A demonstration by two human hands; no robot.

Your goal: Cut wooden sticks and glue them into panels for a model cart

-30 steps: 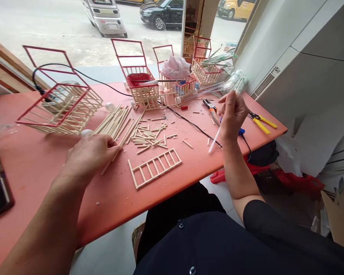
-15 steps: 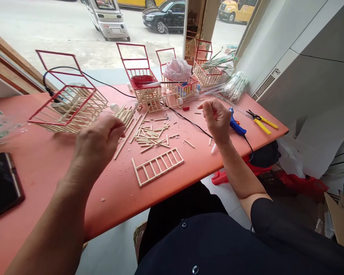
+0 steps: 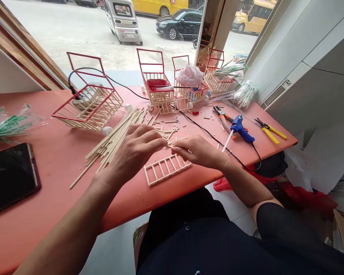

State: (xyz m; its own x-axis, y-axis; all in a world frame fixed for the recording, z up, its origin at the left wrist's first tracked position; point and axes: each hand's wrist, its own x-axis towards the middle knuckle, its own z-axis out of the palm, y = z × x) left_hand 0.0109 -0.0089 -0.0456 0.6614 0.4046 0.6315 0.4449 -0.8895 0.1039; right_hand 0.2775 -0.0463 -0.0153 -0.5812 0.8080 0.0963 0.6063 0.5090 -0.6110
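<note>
My left hand [image 3: 140, 148] and my right hand [image 3: 199, 151] meet fingertip to fingertip above the pile of short cut sticks. Both are closed in a pinch, with a short wooden stick [image 3: 169, 145] seemingly between them; the fingers cover most of it. Just below them a ladder-shaped stick frame [image 3: 160, 169] lies flat on the pink table [image 3: 126, 202]. Long wooden sticks [image 3: 114, 138] lie in a bundle beside my left hand. To the right of my right hand rests a blue glue gun [image 3: 239, 128] with a clear glue stick in its back end.
Red-trimmed stick baskets stand along the back, one at left [image 3: 88, 103] and another in the middle [image 3: 159, 89]. Pliers with orange handles [image 3: 223, 117] and yellow-handled pliers [image 3: 271, 131] lie at right. A phone [image 3: 13, 177] lies at left. A black cord [image 3: 199, 128] crosses the table.
My hands were apart and have come together over the cut sticks: the left moved right, the right moved left and down. The view has turned slightly left, and the whole glue gun now shows.
</note>
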